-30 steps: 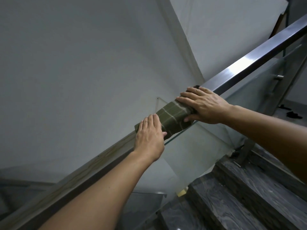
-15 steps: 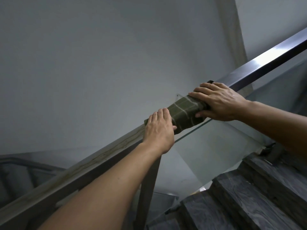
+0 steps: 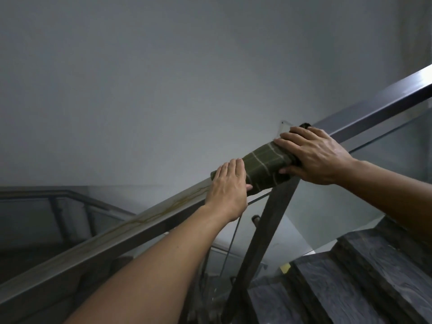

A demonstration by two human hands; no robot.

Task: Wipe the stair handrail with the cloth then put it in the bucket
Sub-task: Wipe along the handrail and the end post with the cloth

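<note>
A dark green cloth [image 3: 264,167] with pale check lines is folded over the sloping metal handrail [image 3: 378,101]. My left hand [image 3: 228,190] lies flat on the cloth's lower end, fingers straight and together, thumb against its near side. My right hand [image 3: 315,153] grips the upper end, fingers spread over the top and thumb pressed along the near face. Below my left hand the rail top carries yellowish streaks [image 3: 163,206]. No bucket is in view.
A dark slanted post [image 3: 264,230] stands under the rail, just below the cloth. Glass panels [image 3: 385,178] fill the space beneath the rail. Dark stone steps [image 3: 374,265] rise at the lower right. Another handrail [image 3: 70,195] runs along the lower flight at the left. A grey wall lies behind.
The view has swung left and downward, bringing the post and the lower flight into sight. Both hands stay on the cloth at about the same place on the rail.
</note>
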